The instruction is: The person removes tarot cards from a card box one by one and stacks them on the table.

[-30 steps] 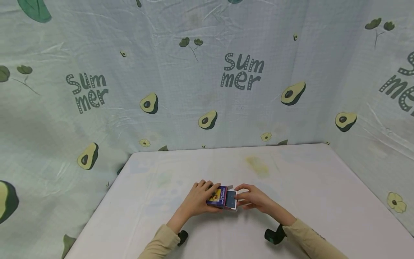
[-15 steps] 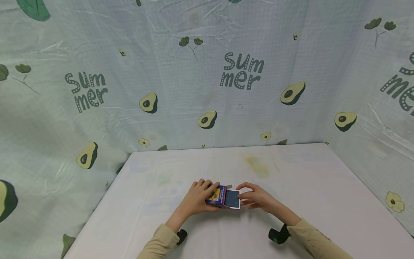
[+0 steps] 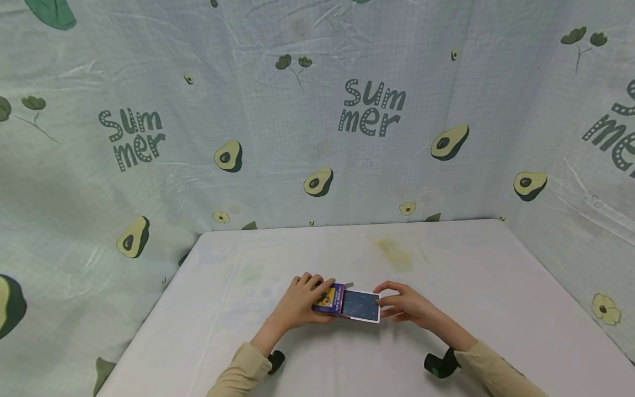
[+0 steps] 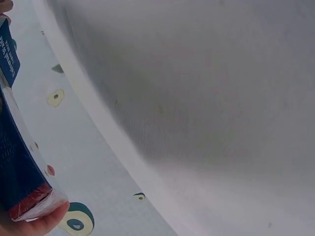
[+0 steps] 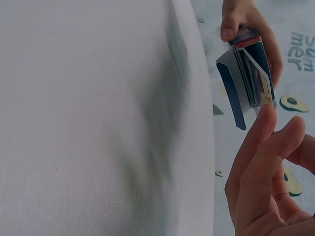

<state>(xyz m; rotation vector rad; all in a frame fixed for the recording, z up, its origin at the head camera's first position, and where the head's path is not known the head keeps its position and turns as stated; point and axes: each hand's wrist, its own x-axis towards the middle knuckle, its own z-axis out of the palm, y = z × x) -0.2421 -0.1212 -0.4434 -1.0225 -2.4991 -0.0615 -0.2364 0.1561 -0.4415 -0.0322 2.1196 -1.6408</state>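
My left hand (image 3: 303,304) grips a small purple-blue and yellow card box (image 3: 327,298) just above the white table, fingers on top and thumb below. Out of its right end stick cards (image 3: 361,306) with dark blue backs and white borders, more than half their length showing. At their outer end, my right hand (image 3: 408,305) pinches the edge with its fingertips. The right wrist view shows the box's loose flap (image 5: 230,93) hanging beside the cards (image 5: 253,81). In the left wrist view, the box's blue side (image 4: 17,157) crosses the left edge, with fingertips under its end.
A white cloth covers the table (image 3: 248,342), with a yellowish stain (image 3: 394,253) farther back. Behind and at both sides hangs a pale curtain (image 3: 278,127) printed with avocados. Dark wrist cameras (image 3: 441,364) sit under both forearms.
My right hand has moved to the right, drawing the cards farther out of the box. My left hand and the box have shifted slightly left.
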